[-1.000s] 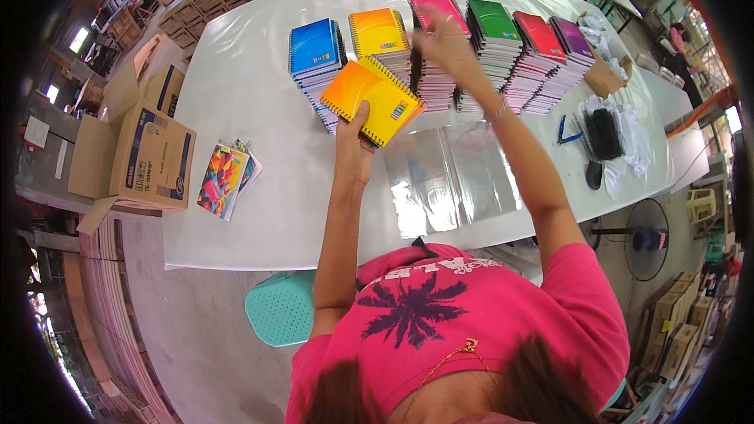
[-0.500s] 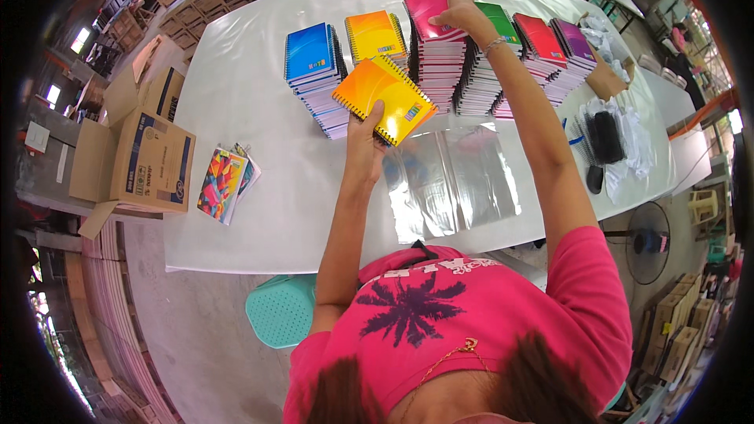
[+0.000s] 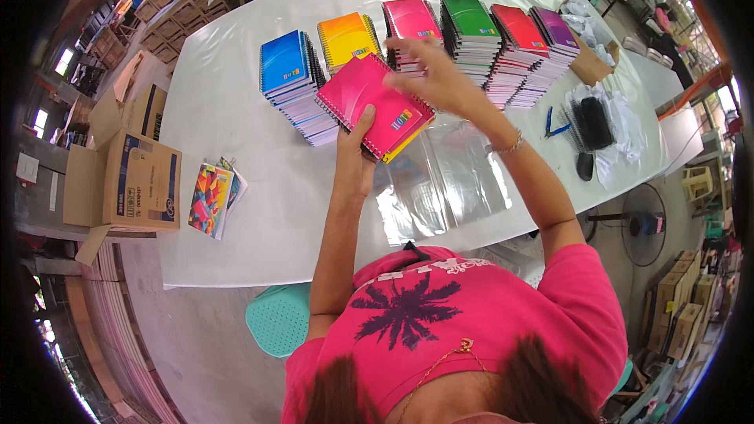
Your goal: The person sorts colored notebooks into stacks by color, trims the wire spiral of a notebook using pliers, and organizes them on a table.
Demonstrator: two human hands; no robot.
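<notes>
Head view
Box [image 3: 141, 180]: open cardboard, at 9 o'clock off the table [image 3: 236, 110]; contents hidden.
Left hand [image 3: 355, 153]: fingers closed under a pink notebook [image 3: 375, 106], thumb on its cover; a yellow one shows beneath.
Right hand [image 3: 436, 78]: at 2 o'clock of the notebook, fingers curled touching its far edge.
Stacks [image 3: 471, 23]: row at 12 o'clock.

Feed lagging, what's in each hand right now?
Left hand: closed on pink notebook stacked over a yellow one.
Right hand: open, fingers touching that notebook's edge.
</notes>
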